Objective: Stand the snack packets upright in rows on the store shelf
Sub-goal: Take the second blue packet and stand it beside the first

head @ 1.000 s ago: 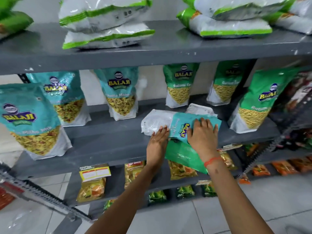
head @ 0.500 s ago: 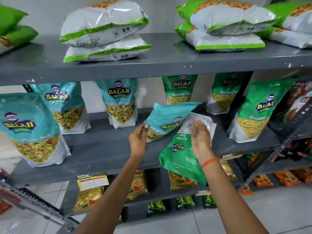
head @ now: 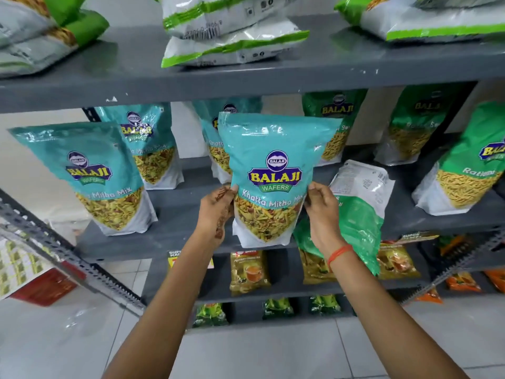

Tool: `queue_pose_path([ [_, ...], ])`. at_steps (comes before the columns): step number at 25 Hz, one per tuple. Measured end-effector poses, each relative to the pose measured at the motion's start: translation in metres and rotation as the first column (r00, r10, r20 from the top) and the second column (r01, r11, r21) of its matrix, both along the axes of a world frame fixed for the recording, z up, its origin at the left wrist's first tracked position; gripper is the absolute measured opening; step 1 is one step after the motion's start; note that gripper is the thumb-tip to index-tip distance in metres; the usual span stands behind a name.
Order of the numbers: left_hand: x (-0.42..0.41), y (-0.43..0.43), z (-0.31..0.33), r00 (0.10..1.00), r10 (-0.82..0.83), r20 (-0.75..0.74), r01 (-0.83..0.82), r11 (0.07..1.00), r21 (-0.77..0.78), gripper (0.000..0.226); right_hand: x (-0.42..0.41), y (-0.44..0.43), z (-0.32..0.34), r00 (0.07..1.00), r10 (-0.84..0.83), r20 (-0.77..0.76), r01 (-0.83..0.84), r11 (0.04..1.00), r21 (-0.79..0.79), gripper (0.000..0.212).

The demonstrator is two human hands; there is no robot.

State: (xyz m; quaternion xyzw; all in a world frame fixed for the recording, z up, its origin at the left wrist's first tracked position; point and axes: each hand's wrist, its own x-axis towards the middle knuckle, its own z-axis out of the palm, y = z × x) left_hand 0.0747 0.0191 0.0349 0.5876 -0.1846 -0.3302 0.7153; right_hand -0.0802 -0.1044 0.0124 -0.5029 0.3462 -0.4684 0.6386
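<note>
You hold the teal packet (head: 270, 176) upright by its two side edges, your left hand (head: 216, 212) gripping one edge and your right hand (head: 323, 212) the other, its base at the shelf's (head: 169, 214) front edge. Just right of your right hand, a green packet (head: 355, 222) lies flat, overhanging the edge.

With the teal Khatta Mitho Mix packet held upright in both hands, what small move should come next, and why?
Probably set the teal packet down on the middle shelf, in the gap right of the front teal packet. Left hand and right hand grip its sides, already upright, its base near the shelf edge.
</note>
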Motion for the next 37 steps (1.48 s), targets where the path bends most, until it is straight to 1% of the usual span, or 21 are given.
queue_pose_path([
  [1,-0.003,0.011,0.004,1.000,-0.006,0.019,0.005,1.000,0.030,0.017,-0.004,0.012,0.003,1.000,-0.024,0.016,0.024,1.000,-0.003,0.020],
  [3,-0.012,0.033,0.009,0.998,-0.003,0.056,0.000,0.998,0.058,0.020,-0.013,0.033,0.010,0.999,-0.042,0.025,0.043,0.999,-0.009,0.019],
  [5,-0.019,0.053,0.013,0.998,-0.004,0.064,0.002,1.000,0.027,0.024,-0.018,0.049,0.017,0.999,-0.034,0.029,0.034,0.999,-0.013,0.016],
  [8,-0.021,0.067,0.017,0.999,0.004,0.052,-0.004,1.000,0.000,0.020,-0.018,0.061,0.023,0.999,-0.028,0.030,0.029,1.000,-0.010,0.015],
  [11,-0.012,0.066,0.017,0.999,0.042,0.027,-0.043,0.998,0.036,0.017,-0.003,0.061,0.021,0.998,-0.050,0.028,0.050,0.999,-0.010,0.017],
  [14,0.003,0.060,0.014,0.998,0.057,0.007,-0.057,0.997,0.045,0.020,0.023,0.051,0.015,0.993,-0.116,0.002,0.116,0.993,-0.025,0.015],
  [16,0.016,0.055,0.011,0.997,0.083,0.003,-0.083,0.996,0.041,0.021,0.044,0.043,0.011,0.992,-0.129,-0.010,0.129,0.991,-0.035,0.013],
  [19,0.047,0.047,0.012,0.992,0.125,0.010,-0.124,0.992,-0.007,0.017,0.081,0.037,0.011,0.997,-0.069,-0.020,0.068,0.997,-0.045,0.014],
  [22,0.080,0.044,0.008,0.987,0.160,0.006,-0.160,0.987,-0.008,0.014,0.117,0.034,0.009,0.998,0.008,-0.057,-0.009,1.000,-0.028,0.016],
  [25,0.103,0.043,0.000,0.988,0.155,-0.027,-0.155,0.988,0.001,0.017,0.139,0.034,0.003,0.997,0.034,-0.073,-0.035,0.999,-0.010,0.020],
  [28,0.114,0.040,-0.006,0.992,0.129,-0.004,-0.129,0.991,0.034,0.018,0.145,0.033,-0.001,0.997,0.029,-0.077,-0.029,1.000,-0.002,0.021],
  [31,0.117,0.034,-0.016,0.989,0.143,0.039,-0.145,0.988,0.054,0.031,0.145,0.032,-0.003,0.995,0.014,-0.095,-0.016,1.000,-0.026,0.020],
  [34,0.118,0.031,-0.020,0.986,0.152,0.066,-0.157,0.986,0.065,0.035,0.144,0.035,-0.003,0.995,-0.007,-0.103,0.003,0.999,-0.033,0.021],
  [37,0.111,0.032,-0.017,0.980,0.157,0.122,-0.167,0.983,0.078,0.038,0.140,0.035,0.000,0.988,0.007,-0.157,-0.018,0.997,-0.070,0.022],
])
